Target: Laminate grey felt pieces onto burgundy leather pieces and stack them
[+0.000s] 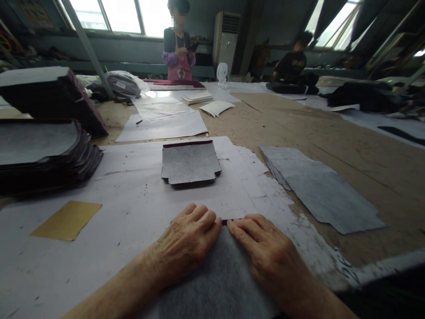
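Observation:
A grey-backed fabric piece (222,283) lies in front of me with a narrow dark maroon fold along its far edge. My left hand (191,241) is closed at the left part of that fold, thumb pressed along it. At the right part, my right hand (270,248) pinches the same fold, its fingers bent and held together. A short maroon strip shows between the two hands. Just beyond them lies a small stack of similar grey pieces (191,164) with a maroon folded edge on top. My palms hide the sides of the piece.
Tall stacks of dark cut pieces (40,141) stand at the left. A tan card (68,220) lies nearby on the white sheet (133,212). More grey pieces (318,186) are fanned at the right. Across the table are a person in a pink apron (179,62) and a white fan (222,73).

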{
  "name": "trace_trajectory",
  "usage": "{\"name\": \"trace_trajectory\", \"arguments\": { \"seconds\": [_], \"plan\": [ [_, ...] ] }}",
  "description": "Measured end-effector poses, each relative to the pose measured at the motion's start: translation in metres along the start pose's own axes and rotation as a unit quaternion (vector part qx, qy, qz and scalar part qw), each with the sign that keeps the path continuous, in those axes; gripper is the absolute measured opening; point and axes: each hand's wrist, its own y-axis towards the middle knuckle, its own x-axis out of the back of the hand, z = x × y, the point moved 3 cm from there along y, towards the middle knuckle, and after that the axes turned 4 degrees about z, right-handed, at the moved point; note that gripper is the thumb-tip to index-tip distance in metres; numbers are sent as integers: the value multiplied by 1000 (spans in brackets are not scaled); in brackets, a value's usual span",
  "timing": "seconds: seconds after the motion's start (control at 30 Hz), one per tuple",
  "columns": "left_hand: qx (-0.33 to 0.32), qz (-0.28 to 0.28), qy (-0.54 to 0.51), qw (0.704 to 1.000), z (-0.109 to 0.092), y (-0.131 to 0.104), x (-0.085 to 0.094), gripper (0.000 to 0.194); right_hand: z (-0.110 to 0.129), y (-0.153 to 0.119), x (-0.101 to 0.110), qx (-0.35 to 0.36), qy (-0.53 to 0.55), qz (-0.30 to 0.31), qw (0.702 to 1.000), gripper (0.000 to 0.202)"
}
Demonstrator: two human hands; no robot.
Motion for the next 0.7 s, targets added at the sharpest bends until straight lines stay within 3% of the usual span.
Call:
{"name": "trace_trajectory", "arguments": {
  "seconds": [0.23,0.53,0.7],
  "plan": [
    [8,-15,-151,988,27,-22,10,36,0,2,2,7,-18,35,999,42],
    [-5,0,-107,994,26,-22,13,30,11,11,-3,41,-108,64,991,40],
    [1,16,-95,995,21,-21,10,30,23,25,-1,32,-193,46,980,33]
  ]
}}
